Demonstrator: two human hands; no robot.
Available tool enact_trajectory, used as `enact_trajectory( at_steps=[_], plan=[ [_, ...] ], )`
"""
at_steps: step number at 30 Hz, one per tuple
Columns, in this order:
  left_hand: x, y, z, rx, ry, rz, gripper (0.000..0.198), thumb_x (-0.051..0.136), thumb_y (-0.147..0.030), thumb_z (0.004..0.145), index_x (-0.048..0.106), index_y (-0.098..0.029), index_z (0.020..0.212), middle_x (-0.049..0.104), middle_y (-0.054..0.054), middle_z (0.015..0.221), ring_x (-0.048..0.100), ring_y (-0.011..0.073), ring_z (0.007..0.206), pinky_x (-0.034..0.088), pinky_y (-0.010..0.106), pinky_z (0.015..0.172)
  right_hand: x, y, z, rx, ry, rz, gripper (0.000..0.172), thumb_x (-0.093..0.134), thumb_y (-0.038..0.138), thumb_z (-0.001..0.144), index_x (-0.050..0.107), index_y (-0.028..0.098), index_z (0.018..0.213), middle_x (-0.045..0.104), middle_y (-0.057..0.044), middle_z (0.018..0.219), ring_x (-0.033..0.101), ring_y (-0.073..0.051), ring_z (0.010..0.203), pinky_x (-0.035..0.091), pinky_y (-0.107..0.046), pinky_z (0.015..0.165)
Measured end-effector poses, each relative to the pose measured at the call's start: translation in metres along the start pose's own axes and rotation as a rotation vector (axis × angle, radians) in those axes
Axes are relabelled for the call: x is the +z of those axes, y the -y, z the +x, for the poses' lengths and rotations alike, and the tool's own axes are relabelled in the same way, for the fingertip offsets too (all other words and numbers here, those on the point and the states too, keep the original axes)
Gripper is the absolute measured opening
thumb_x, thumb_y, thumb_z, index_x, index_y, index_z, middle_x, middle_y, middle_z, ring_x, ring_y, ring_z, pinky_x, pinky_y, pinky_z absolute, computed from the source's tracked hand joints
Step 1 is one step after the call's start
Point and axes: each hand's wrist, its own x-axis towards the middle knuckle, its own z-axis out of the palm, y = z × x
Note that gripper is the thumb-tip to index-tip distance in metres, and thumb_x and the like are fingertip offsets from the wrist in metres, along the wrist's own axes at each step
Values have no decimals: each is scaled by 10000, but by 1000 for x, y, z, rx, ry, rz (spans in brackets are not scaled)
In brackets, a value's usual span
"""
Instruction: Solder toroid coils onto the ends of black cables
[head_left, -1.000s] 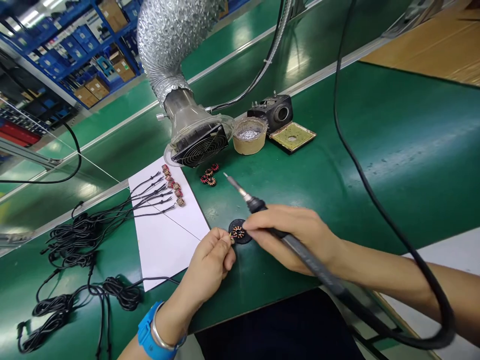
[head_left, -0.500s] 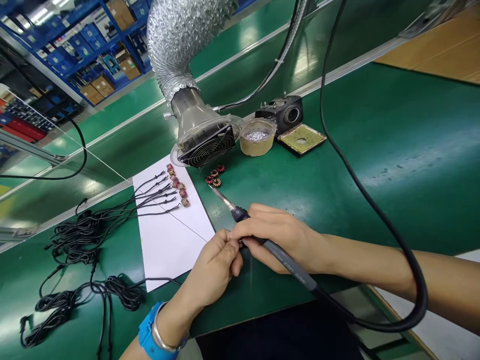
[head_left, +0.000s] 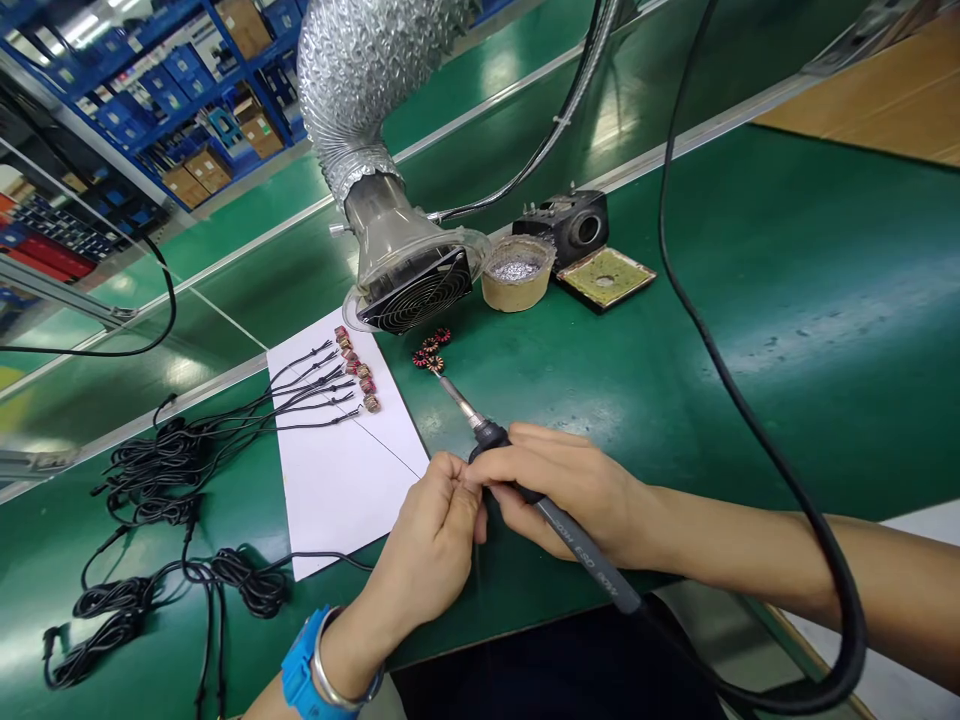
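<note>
Blue metal shelving (head_left: pixel 180 110) loaded with bins and boxes fills the upper left of my head view, beyond a glossy green tabletop (head_left: pixel 720 370). Starting from the left, I see bundles of thin black cables (head_left: pixel 161 450), several reaching onto a smooth white sheet (head_left: pixel 337 510), where small red-and-tan wound coils (head_left: pixel 364 370) lie in a row. Next, a crinkled silver foil duct (head_left: pixel 352 90) bends down into a clear hood with a black round fan grille (head_left: pixel 427 290). Nearer me, the left hand (head_left: pixel 431 545) is curled, thumb and fingertips pinched together against the other hand's fingertips; whatever lies between them is hidden from me. A few loose red-and-copper ring coils (head_left: pixel 430 348) sit below the hood. The grey-handled soldering iron (head_left: pixel 585 552) is gripped like a pen in the right hand (head_left: pixel 562 485), its metal tip pointing away towards those rings; I cannot tell whether it touches. Further right stand a round tan pot (head_left: pixel 517 293), a black iron stand (head_left: pixel 566 230) and a square yellow-green sponge (head_left: pixel 619 280), with brown cardboard (head_left: pixel 870 90) farthest over.
</note>
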Motion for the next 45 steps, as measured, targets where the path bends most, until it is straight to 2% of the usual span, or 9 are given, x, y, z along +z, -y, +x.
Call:
enact_trajectory(
  at_steps=[6,11,15,20,23,27,30,35,45],
  plan=[
    [4,4,1,3,-8,-42,310,368,-407,999,451,-200,784,497,-35,641,441,113,602,352,252,592,4,1,-2,107,-3,99,329,473,54,842,530,183,1140,617,-18,841,539,-140,728,496,-265,700],
    [-6,1,4,-59,91,5,211,413,-333,969,478,-199,819,502,-54,637,469,81,522,368,206,502,-1,0,-5,-31,94,-43,237,413,89,920,539,176,1101,536,-11,729,448,-152,666,411,-264,606],
    [-9,2,10,-135,143,-120,132,493,-288,893,456,-199,803,507,-70,643,485,58,442,386,162,406,-7,1,-2,-108,89,-224,266,354,96,955,577,173,1077,437,5,649,394,-151,623,337,-252,537],
    [3,-1,18,-154,-11,-257,228,535,-373,856,452,-185,755,506,-76,565,438,39,367,369,142,362,-15,-1,-1,-45,-63,-147,239,444,78,909,575,178,1082,520,-7,699,439,-148,640,411,-259,575],
    [12,-2,20,-172,-104,-273,233,560,-382,835,464,-184,757,517,-74,550,448,48,358,383,150,353,-24,2,-6,74,-224,-17,332,487,40,884,573,195,1165,641,-17,807,560,-141,673,487,-274,632],
    [17,0,20,-166,-156,-282,222,553,-372,847,462,-189,760,531,-70,567,478,57,373,409,156,361,-36,7,-24,270,-332,101,423,533,133,901,546,254,1306,650,-24,805,600,-165,677,493,-318,611],
    [19,2,19,-162,-171,-284,210,563,-359,842,465,-191,763,528,-71,569,489,61,382,413,156,365,-41,9,-38,352,-332,151,309,548,227,900,636,260,1194,652,-37,798,582,-174,646,455,-319,546],
    [19,-1,18,-163,-183,-259,197,556,-345,844,465,-189,764,527,-68,566,493,63,387,416,159,370,-40,10,-45,429,-332,203,196,551,211,869,643,229,1041,666,-30,799,612,-170,672,454,-282,533],
    [20,1,18,-148,-173,-252,222,557,-382,857,464,-197,777,529,-62,590,504,69,405,437,170,385,-41,13,-38,321,-228,223,253,526,142,819,612,198,1050,578,-13,698,504,-144,562,402,-284,504]
  ],
)
